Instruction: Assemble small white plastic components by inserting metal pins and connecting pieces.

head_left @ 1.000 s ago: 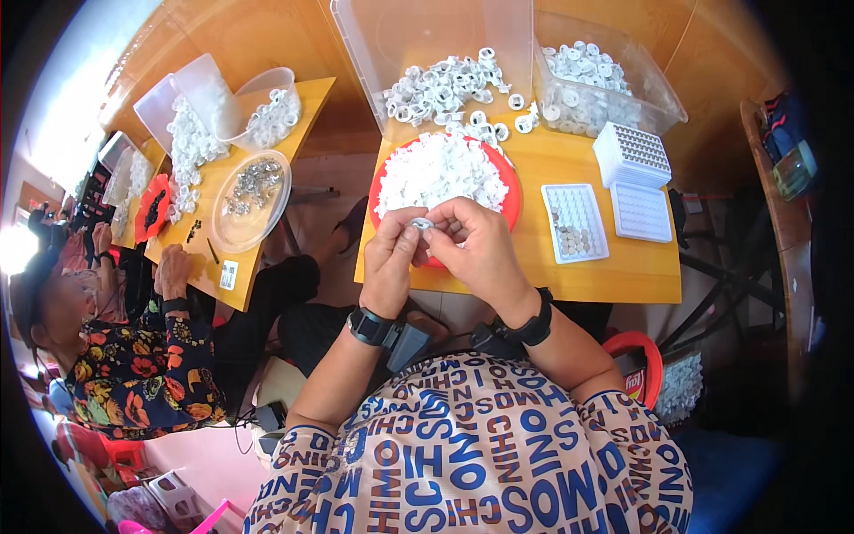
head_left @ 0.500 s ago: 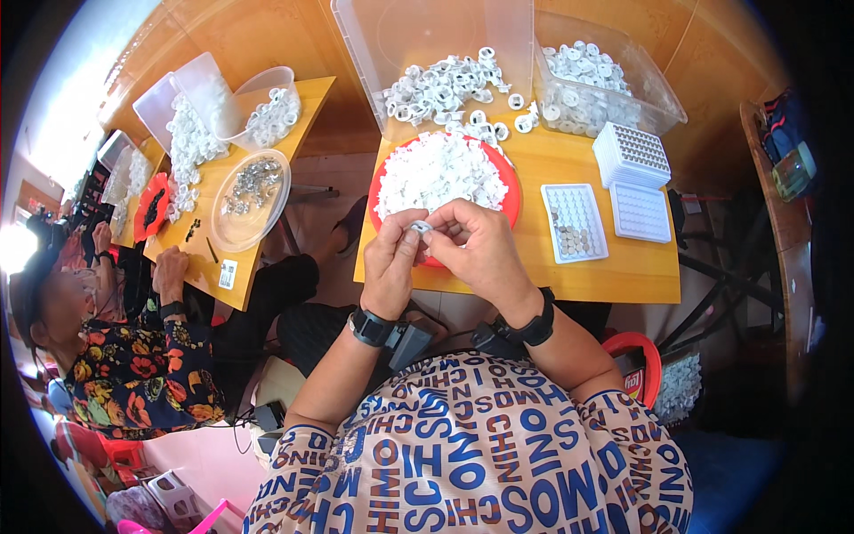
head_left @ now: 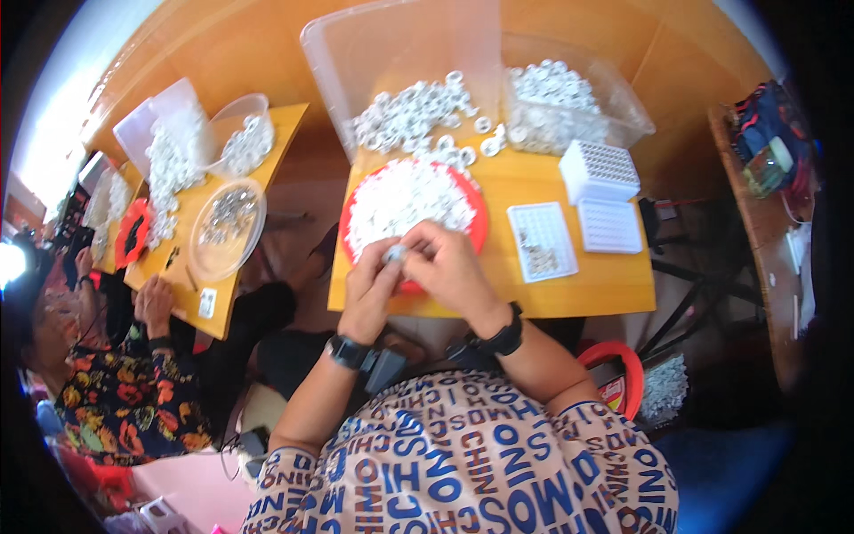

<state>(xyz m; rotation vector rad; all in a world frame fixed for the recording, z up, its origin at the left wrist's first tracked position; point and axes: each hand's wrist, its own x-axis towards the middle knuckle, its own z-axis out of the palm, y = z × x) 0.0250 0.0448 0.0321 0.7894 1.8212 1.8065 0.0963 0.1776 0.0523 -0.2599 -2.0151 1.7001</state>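
My left hand (head_left: 369, 283) and my right hand (head_left: 445, 271) meet over the near edge of a red basin (head_left: 478, 218). Between their fingertips they pinch a small white plastic part (head_left: 394, 254); the fingers cover much of it, and the picture is a little blurred. A heap of small white pieces (head_left: 409, 200) fills the basin. To the right of my hands lies a white tray (head_left: 527, 221) with rows of slots and small round discs (head_left: 541, 258) in its nearer part.
White trays stand in a stack (head_left: 592, 182), with another tray (head_left: 609, 225) before it. Behind the basin, round white parts (head_left: 409, 116) spill from a clear bin; a second clear bin (head_left: 627, 120) holds more. At left, another person's hand (head_left: 155, 304) rests by a neighbouring table (head_left: 285, 133).
The whole view has shifted, so the tables sit lower and further left. Both hands keep their pinch on the small white part over the basin's near edge.
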